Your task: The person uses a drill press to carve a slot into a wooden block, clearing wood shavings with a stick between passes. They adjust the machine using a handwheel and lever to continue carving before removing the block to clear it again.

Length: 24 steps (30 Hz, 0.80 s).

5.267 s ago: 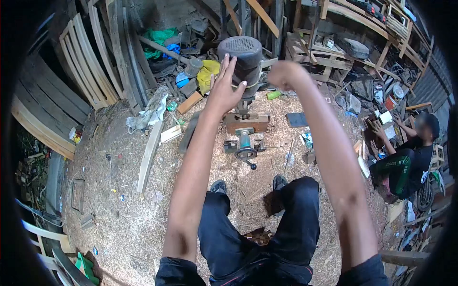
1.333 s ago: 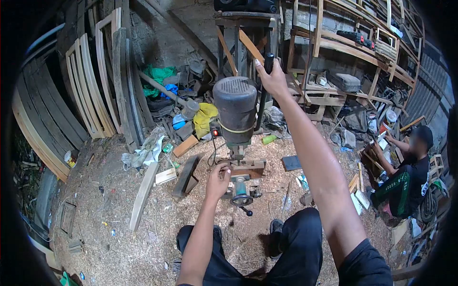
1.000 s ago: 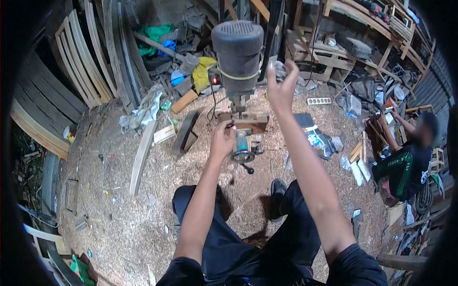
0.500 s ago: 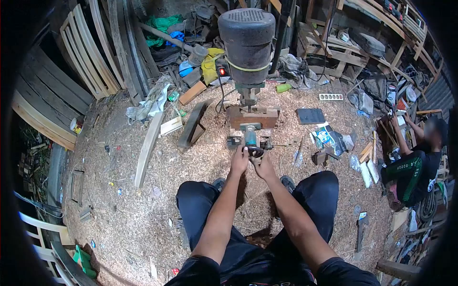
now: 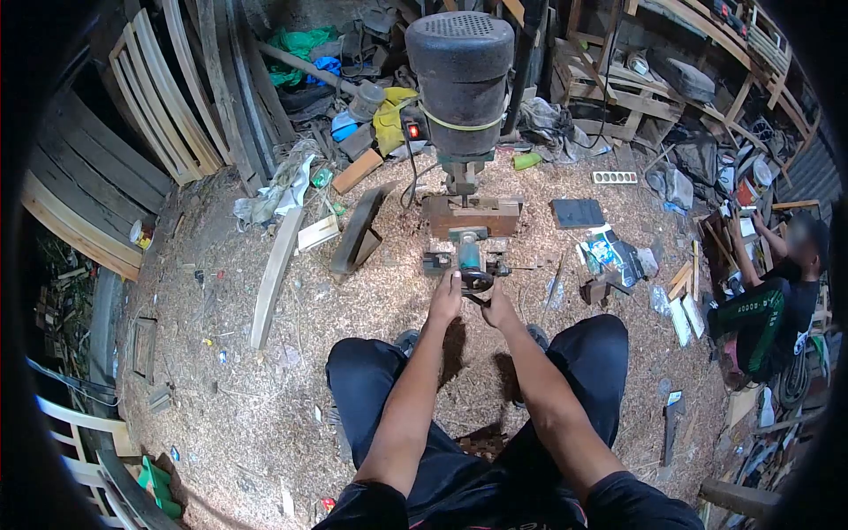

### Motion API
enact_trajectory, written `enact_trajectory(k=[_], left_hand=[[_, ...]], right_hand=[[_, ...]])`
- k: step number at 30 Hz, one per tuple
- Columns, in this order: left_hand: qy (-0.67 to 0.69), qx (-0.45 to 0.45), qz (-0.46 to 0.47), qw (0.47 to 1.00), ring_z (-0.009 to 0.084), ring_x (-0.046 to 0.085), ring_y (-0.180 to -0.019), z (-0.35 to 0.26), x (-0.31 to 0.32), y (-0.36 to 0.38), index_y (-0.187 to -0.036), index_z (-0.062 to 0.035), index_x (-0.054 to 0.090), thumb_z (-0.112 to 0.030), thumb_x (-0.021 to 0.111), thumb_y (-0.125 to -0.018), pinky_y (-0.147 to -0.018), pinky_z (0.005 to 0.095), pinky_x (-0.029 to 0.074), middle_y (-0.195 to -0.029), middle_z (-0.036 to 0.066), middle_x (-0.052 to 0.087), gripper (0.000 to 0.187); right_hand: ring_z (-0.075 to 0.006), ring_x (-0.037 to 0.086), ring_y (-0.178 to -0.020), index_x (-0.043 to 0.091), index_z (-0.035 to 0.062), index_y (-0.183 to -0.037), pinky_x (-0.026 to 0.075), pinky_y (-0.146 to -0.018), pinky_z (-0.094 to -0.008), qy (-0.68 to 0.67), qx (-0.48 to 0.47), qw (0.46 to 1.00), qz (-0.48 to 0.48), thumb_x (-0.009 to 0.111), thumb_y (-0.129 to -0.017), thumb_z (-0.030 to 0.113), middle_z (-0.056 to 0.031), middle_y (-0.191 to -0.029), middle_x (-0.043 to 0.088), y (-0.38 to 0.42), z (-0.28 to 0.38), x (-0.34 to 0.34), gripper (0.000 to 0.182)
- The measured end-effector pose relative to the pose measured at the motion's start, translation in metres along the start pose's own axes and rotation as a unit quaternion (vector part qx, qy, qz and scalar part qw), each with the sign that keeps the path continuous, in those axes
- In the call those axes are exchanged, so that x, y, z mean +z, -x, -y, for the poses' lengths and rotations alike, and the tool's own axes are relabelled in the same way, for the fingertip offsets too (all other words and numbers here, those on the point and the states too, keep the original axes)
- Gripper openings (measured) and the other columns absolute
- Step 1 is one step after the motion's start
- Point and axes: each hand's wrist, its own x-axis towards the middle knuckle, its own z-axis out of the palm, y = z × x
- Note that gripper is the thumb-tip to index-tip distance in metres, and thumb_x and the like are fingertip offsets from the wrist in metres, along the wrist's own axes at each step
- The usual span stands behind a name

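Note:
Both my hands are on a black handwheel (image 5: pixel 478 281) at the front of a floor-standing machine. My left hand (image 5: pixel 445 300) curls around the wheel's left side, thumb upward. On the lower right side of the rim, my right hand (image 5: pixel 500 306) is closed around it. Behind the wheel sits a teal machine body (image 5: pixel 469 256). A wooden block (image 5: pixel 495 219) lies in the machine under the spindle (image 5: pixel 461 181), whose tip meets the block's top area. Above them stands the dark motor housing (image 5: pixel 459 84).
Wood shavings cover the floor. A dark curved timber (image 5: pixel 360 230) and a pale curved board (image 5: pixel 276 283) lie to the left. On the right are a dark flat block (image 5: pixel 577 214) and a power strip (image 5: pixel 614 177). Another person (image 5: pixel 764 300) sits at far right.
My right hand has shifted slightly right and up along the wheel, showing more of the rim between my hands. My left hand stays nearly in place. The view has shifted slightly.

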Motion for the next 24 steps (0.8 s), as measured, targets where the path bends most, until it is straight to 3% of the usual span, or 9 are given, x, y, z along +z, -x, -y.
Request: enact_trajectory(k=[7,8,10,13,14,17,20,24], left_hand=[[0.009,0.056,0.002,0.998,0.0333,0.03,-0.138,0.018,0.003,0.017,-0.142,0.0008,0.031,-0.01,0.044,-0.094,-0.113,0.0358,0.025,-0.147,0.023,0.032,0.051],[0.01,0.071,0.01,0.997,0.0322,0.028,-0.14,0.018,0.002,0.017,-0.145,0.0004,0.023,-0.002,0.047,-0.089,-0.114,0.035,0.024,-0.15,0.023,0.027,0.061],[0.011,0.078,0.011,0.997,0.0316,0.026,-0.141,0.024,0.004,0.019,-0.146,-0.0005,0.022,0.0,0.048,-0.088,-0.114,0.0344,0.022,-0.151,0.023,0.025,0.064],[0.009,0.072,0.014,0.997,0.0309,0.023,-0.142,0.021,0.005,0.022,-0.147,-0.0012,0.019,0.003,0.048,-0.085,-0.115,0.0337,0.021,-0.152,0.023,0.022,0.069],[0.008,0.069,0.017,0.997,0.0307,0.022,-0.142,0.018,0.005,0.021,-0.148,-0.0013,0.018,0.005,0.048,-0.084,-0.115,0.0335,0.02,-0.152,0.023,0.021,0.07],[-0.012,0.057,0.021,0.998,0.0306,0.021,-0.142,0.009,0.002,0.024,-0.148,-0.0018,0.018,0.007,0.048,-0.083,-0.115,0.0333,0.02,-0.152,0.024,0.021,0.072],[-0.02,0.085,0.021,0.996,0.0315,0.021,-0.142,0.013,-0.001,0.026,-0.148,-0.0031,0.017,0.007,0.046,-0.083,-0.114,0.0341,0.022,-0.152,0.025,0.02,0.073],[-0.038,0.08,0.039,0.995,0.0339,0.02,-0.142,0.003,-0.004,0.033,-0.15,-0.0044,0.009,0.009,0.043,-0.08,-0.113,0.0352,0.026,-0.153,0.026,0.017,0.079]], right_hand=[[-0.0449,0.063,-0.087,0.016,0.009,-0.141,0.05,-0.08,-0.0478,-0.043,-0.016,0.999,0.007,0.056,-0.079,0.004,-0.0263,-0.086,0.064,0.006,-0.001,-0.006,0.074],[-0.0453,0.063,-0.088,0.022,0.0066,-0.138,0.05,-0.08,-0.0483,-0.051,-0.027,0.998,-0.024,0.056,-0.079,0.005,-0.027,-0.087,0.064,0.011,0.002,-0.005,0.068],[-0.0459,0.062,-0.089,0.034,0.002,-0.133,0.05,-0.081,-0.0493,-0.068,-0.052,0.992,-0.088,0.055,-0.08,0.006,-0.0283,-0.089,0.065,0.014,0.003,0.004,0.058],[-0.0472,0.062,-0.09,0.051,-0.0056,-0.115,0.049,-0.082,-0.0515,0.111,0.088,0.99,0.012,0.054,-0.081,0.009,-0.0313,-0.092,0.064,0.011,0.005,0.018,0.037],[-0.048,0.062,-0.091,0.058,-0.0085,-0.098,0.049,-0.082,-0.0526,0.087,0.12,0.989,-0.011,0.054,-0.081,0.012,-0.0338,-0.094,0.063,0.01,0.003,0.021,0.027],[-0.0473,0.062,-0.088,0.059,-0.0079,-0.097,0.049,-0.08,-0.052,0.079,0.113,0.99,-0.042,0.056,-0.082,0.014,-0.0331,-0.09,0.063,0.005,-0.012,0.026,0.027],[-0.0465,0.062,-0.086,0.061,-0.0084,-0.09,0.05,-0.079,-0.0511,0.092,-0.013,0.995,0.019,0.058,-0.082,0.018,-0.0323,-0.086,0.063,0.005,-0.016,0.01,0.028],[-0.0465,0.061,-0.085,0.063,-0.0088,-0.081,0.049,-0.079,-0.05,0.091,-0.036,0.995,0.018,0.061,-0.082,0.019,-0.0324,-0.084,0.062,0.0,-0.024,0.013,0.028]])
